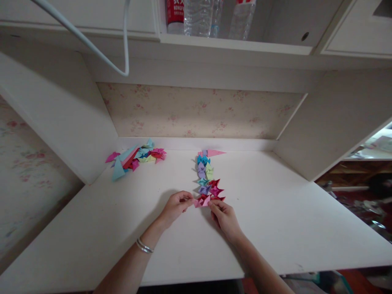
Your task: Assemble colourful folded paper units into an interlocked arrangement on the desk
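Note:
A pink origami boat (202, 201) is pinched at both ends, close to the white tabletop. My left hand (178, 205) has thumb and fingertips closed on its left end. At the right end, my right hand (224, 216) grips it between thumb and forefinger. Just behind it, a dark red origami piece (221, 199) is partly hidden by my right fingers. Beyond lie purple (204, 190), magenta (216, 191), light blue (203, 182) and red (214, 183) folded pieces in two columns. Farther back are lilac (201, 170), pale green (209, 171) and blue (203, 159) ones.
A heap of colourful folded paper (143, 154) lies at the back left. A pink paper triangle (215, 152) points right near the back wall. Overhead, a shelf (235, 43) holds plastic bottles (197, 18), and a white cable (126, 49) hangs down. Side panels (343, 118) flank the desk.

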Demonstrator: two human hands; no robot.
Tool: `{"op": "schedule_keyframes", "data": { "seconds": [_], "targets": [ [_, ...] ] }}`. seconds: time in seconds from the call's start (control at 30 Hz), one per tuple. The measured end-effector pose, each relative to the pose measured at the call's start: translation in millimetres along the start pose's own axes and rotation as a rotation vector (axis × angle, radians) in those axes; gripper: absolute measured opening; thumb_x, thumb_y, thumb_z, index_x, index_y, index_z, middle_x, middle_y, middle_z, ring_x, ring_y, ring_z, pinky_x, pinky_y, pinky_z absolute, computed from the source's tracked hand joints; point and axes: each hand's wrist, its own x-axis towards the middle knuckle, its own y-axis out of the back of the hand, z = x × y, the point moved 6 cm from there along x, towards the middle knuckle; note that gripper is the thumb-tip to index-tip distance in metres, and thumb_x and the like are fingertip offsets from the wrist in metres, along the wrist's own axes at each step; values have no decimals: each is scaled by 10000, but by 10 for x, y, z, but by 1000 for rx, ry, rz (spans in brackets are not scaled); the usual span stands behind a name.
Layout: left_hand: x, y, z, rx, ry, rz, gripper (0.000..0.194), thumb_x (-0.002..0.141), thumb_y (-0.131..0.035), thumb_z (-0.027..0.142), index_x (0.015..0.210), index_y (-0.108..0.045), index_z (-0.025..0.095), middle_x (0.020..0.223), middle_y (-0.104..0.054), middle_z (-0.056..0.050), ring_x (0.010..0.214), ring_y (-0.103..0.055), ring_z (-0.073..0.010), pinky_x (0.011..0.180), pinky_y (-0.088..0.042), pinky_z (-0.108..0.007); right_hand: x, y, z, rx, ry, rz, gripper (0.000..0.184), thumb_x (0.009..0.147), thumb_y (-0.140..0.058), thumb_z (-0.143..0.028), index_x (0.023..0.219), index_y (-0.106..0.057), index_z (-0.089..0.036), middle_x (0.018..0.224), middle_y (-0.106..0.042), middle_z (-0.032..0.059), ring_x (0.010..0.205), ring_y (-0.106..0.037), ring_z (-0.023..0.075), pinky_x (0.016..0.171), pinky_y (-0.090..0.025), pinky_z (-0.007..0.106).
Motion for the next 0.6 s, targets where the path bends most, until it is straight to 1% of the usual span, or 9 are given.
{"op": "schedule_keyframes", "data": {
  "seconds": [0.17,0.43,0.6],
  "targets": [
    [2,4,-6,10,3,5,274,700,-720,377,838,-645,152,702,-586,15,520,-407,-64,478,-289,-208,-4,1,-22,-5,14,-1,369,828,-568,-524,765,-622,-165,469,-457,-56,376,-318,63,382,-195,209],
    [10,9,-27,20,2,1,294,704,-712,382,860,-641,143,715,-587,8,520,-405,-62,472,-286,-200,24,12,55,-36,10,8,397,830,-549,-541,773,-631,-157,469,-477,-47,368,-335,63,375,-206,203],
    [24,18,-33,52,-3,-4,295,714,-705,389,857,-632,143,707,-588,11,513,-406,-62,469,-294,-200,17,7,40,-114,66,20,387,852,-529,-520,758,-629,-158,481,-486,-43,398,-344,67,400,-225,205]
  ]
}}
